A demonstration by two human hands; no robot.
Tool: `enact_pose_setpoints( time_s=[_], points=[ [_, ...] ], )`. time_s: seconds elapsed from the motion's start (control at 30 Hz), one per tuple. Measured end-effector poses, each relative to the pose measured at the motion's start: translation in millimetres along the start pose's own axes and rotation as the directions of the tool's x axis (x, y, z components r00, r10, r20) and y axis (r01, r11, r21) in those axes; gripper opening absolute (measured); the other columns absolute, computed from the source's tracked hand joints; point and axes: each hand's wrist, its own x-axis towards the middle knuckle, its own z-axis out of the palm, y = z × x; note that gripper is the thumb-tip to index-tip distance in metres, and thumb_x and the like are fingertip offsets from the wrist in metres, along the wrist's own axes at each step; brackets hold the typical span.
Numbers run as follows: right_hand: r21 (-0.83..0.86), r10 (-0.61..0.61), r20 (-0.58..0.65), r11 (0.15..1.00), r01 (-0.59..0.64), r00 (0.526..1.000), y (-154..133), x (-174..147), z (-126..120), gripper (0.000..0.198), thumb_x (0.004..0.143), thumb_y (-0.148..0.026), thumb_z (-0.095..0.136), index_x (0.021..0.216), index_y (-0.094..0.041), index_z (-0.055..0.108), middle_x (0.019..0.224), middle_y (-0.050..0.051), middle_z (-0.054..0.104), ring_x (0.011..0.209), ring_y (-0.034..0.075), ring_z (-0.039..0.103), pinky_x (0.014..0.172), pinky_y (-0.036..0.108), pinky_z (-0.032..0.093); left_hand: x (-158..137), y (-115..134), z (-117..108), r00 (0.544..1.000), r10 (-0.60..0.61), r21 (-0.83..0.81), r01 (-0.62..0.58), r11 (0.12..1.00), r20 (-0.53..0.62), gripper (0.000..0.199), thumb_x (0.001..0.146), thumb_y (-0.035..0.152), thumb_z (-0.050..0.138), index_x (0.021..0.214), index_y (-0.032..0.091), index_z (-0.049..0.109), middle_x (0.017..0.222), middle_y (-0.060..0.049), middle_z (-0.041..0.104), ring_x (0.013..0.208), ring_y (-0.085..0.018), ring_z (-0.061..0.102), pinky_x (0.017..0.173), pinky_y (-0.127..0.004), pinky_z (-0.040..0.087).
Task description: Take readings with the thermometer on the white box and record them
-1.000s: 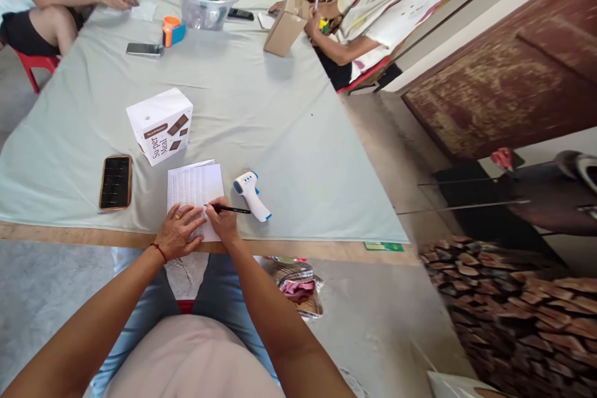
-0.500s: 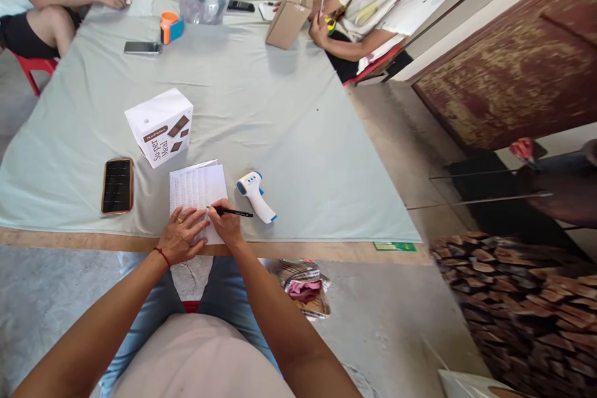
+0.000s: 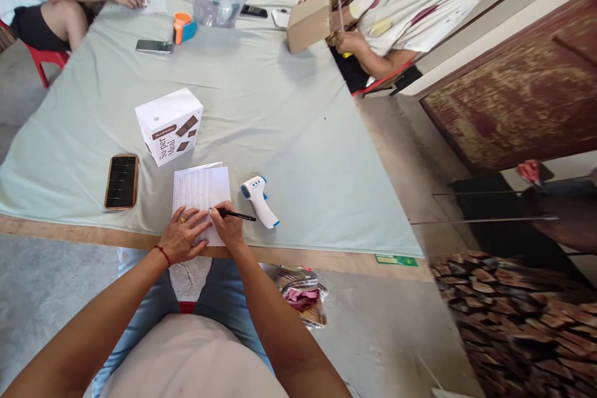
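Observation:
A small paper booklet (image 3: 201, 183) with rows of handwriting lies before me near the table's front edge. My left hand (image 3: 185, 237) rests flat on its lower left part, fingers spread, a ring on one finger. In my right hand (image 3: 227, 228) is a black pen (image 3: 240, 215), its tip at the page. Right of the paper lies a white and blue infrared thermometer (image 3: 261, 200). Behind the paper stands a white box (image 3: 170, 124) with chocolate-bar pictures. A dark-screened phone (image 3: 122, 181) in a brown case lies to the left.
Farther back are a grey phone (image 3: 154, 46), an orange and blue object (image 3: 183, 28) and a clear plastic basket (image 3: 224, 9) with bottles. A person at the far right holds a cardboard box (image 3: 310, 20); another person sits far left. Split firewood (image 3: 527, 323) is stacked at right.
My view has shifted slightly, so the table's things sit farther right. The person at the far right has turned and tilted the cardboard box. My hands stay on the paper.

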Motion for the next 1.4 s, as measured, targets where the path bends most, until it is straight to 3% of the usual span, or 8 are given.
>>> enact_pose_setpoints(
  time_s=[1.4],
  points=[
    [0.001,-0.049,-0.017,0.999,0.049,0.999,2.3,-0.5,-0.1,0.013,0.075,-0.032,0.049,0.066,-0.024,0.05,0.057,-0.004,0.054,0.056,0.014,0.049,0.058,0.027,0.044,-1.0,-0.6,4.4,0.998,0.015,0.026,-0.014,1.0,-0.054,0.045,0.089,0.039,0.056,0.131,0.023,0.06,0.146,-0.006,0.053,0.134,-0.028,0.045,0.118,-0.052,0.023]
  ],
)
